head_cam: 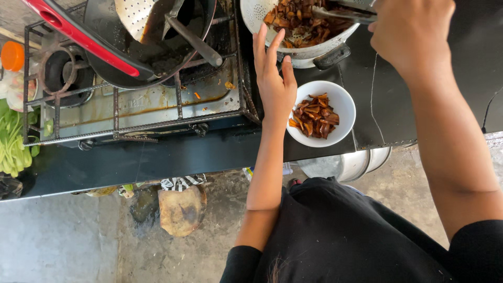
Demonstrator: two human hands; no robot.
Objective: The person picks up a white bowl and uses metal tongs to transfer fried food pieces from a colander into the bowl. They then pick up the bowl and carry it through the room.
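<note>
Fried brown pieces [301, 23] sit heaped in the white colander [257, 13] at the far edge of the dark desk [157, 162], and my right hand [411, 31] is clamped on metal tongs [340, 14] whose tips reach into that heap. My left hand [275, 78] lies flat and apart, fingers [260, 44] stretched toward the colander rim, the palm just beside the small white bowl [343, 102], which already carries a portion of the same brown pieces. I cannot tell whether the fingertips touch the colander or only hover at it.

Further left stands the gas stove [136, 102], with a dark wok [157, 57] holding a perforated skimmer [133, 15] and a red-handled utensil [78, 34] laid across it. Green leaves [10, 141] lie at the far left edge, near an orange cap [12, 55].

My worry from here: the colander looks perched on a pot [322, 55] near the stove grate, so a push from the tongs could tip it if the left hand is not bracing it. Pieces could also slip from the tongs over the gap before the bowl and land on the desk or the floor [68, 236] below.
</note>
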